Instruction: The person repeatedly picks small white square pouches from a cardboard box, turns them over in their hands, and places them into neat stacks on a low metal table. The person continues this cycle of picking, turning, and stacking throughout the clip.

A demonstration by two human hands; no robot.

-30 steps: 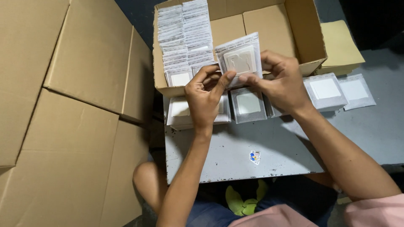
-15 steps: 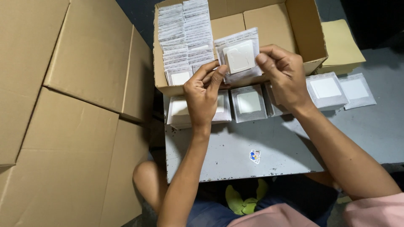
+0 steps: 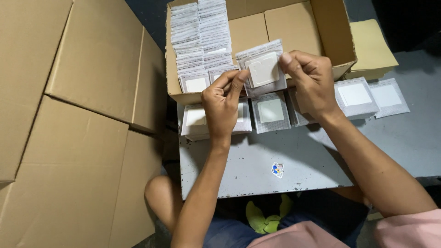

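Observation:
Both hands hold one small clear packet (image 3: 262,69) with a white square piece inside, raised over the near edge of an open cardboard box (image 3: 337,50). My left hand (image 3: 223,102) pinches the packet's lower left corner. My right hand (image 3: 310,81) grips its right edge with thumb and fingers. Inside the box, two rows of like packets (image 3: 198,43) stand packed on the left. More packets lie flat on the grey metal table (image 3: 257,160) under my hands: one (image 3: 271,111) in the middle, another (image 3: 196,118) at the left.
Two more flat packets (image 3: 354,95) lie to the right on the table, next to a tan box flap (image 3: 370,46). Large closed cardboard cartons (image 3: 78,115) fill the left side. My knees and a yellow-green item (image 3: 264,219) show below the table edge.
The packet has been lifted slightly and turned so its white square faces me; both hands stay on it with the fingers shifted along its edges.

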